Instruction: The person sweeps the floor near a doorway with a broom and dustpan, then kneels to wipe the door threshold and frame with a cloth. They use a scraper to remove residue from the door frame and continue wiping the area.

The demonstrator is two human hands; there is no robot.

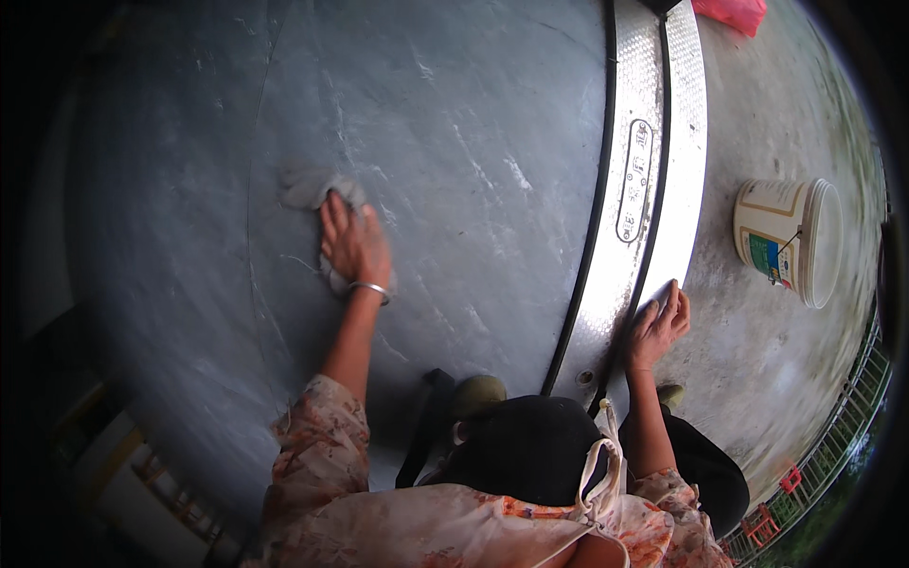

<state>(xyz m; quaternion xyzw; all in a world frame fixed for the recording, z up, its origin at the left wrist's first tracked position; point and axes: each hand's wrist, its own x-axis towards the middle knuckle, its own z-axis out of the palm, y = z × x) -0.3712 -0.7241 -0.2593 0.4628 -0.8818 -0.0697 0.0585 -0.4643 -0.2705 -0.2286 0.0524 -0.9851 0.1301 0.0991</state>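
Observation:
My left hand (355,238), with a metal bangle at the wrist, presses a light grey cloth (312,186) against the grey, marble-patterned floor (454,284). The cloth is bunched beyond the fingertips and also shows under the palm; hand and cloth are slightly blurred. To the right, my right hand (660,326) rests on the outer edge of the metal door sill (618,284), fingers bent and nothing seen in them. The sill has dark grooves and a plate with writing.
A white plastic bucket (781,238) lies or stands on the concrete (731,369) at right. A pink-red bag (738,14) is at the top right. Metal railings (845,419) and red plastic chairs (760,527) are at the lower right. My knees are near the sill.

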